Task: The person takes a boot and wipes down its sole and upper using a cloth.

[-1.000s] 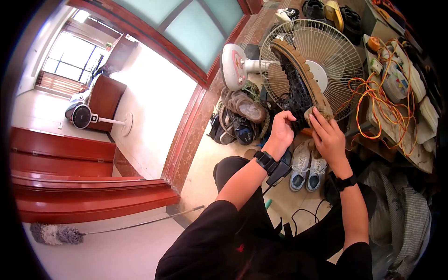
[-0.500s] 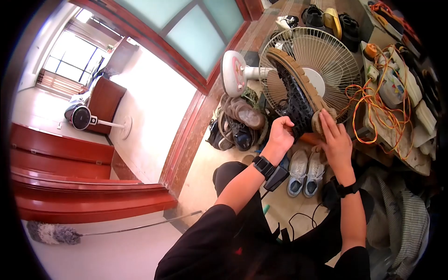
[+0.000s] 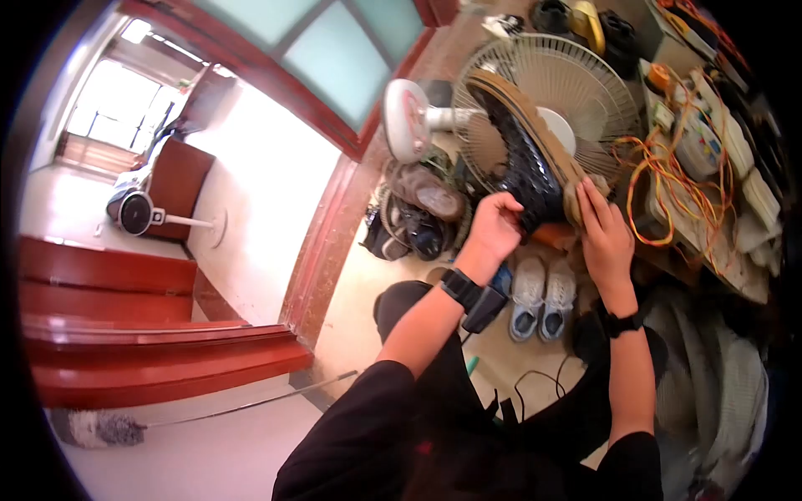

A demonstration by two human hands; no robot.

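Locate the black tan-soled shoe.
In the head view, the black shoe is right of centre, in the left hand, in front of the fan's grille and above the pale sneakers.

Glossy black shoe (image 3: 530,174), tan sole (image 3: 536,132) rightward, tilted

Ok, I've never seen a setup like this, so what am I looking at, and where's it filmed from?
No machine here: these are a person's own two hands, with black bands at the wrists. Every picture comes from one head-worn camera looking forward and down, so the arms reach up from the bottom. The left hand seems to hold a black shoe with a brown sole. The right hand has its fingers by the sole's lower end, over something tan too blurred to name. On the floor sit pale shoes and a footwear pile. A fan is behind the shoe; orange cords are to the right.
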